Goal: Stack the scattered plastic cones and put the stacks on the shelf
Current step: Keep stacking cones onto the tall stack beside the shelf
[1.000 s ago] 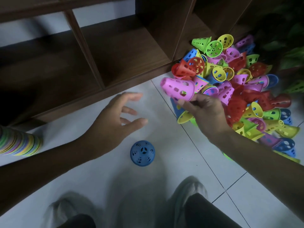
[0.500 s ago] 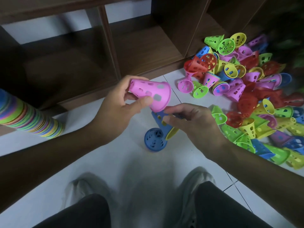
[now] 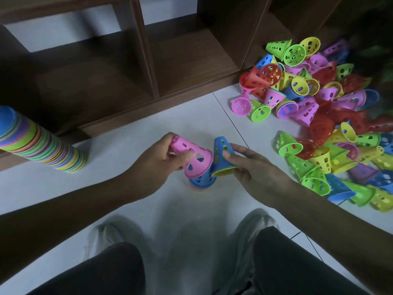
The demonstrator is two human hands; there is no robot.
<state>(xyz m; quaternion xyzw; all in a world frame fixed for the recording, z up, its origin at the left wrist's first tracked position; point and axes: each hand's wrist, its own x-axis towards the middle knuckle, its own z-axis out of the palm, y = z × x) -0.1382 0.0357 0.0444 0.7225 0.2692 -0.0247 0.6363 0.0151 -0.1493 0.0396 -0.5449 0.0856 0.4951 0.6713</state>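
Risk: pink perforated plastic cone (image 3: 192, 156) tilted, rim overlapping short floor stack topped by blue cone (image 3: 202, 179) at centre frame; skewed drop could jam or tip stack.

Left hand (image 3: 161, 165) curled round pink cone's narrow end. Right hand (image 3: 253, 167) pinches blue-over-yellow nested cones (image 3: 222, 155), just beside pink.

Loose cone pile (image 3: 319, 116) right; tall multicoloured stack (image 3: 40, 143) left edge; brown wooden shelf (image 3: 191, 56) above.

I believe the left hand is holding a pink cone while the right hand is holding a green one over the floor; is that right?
Not quite. The head view shows the left hand holding the pink cone, but the cone in the right hand is blue, with a yellow rim showing at its base, not green. Both are held over the floor.
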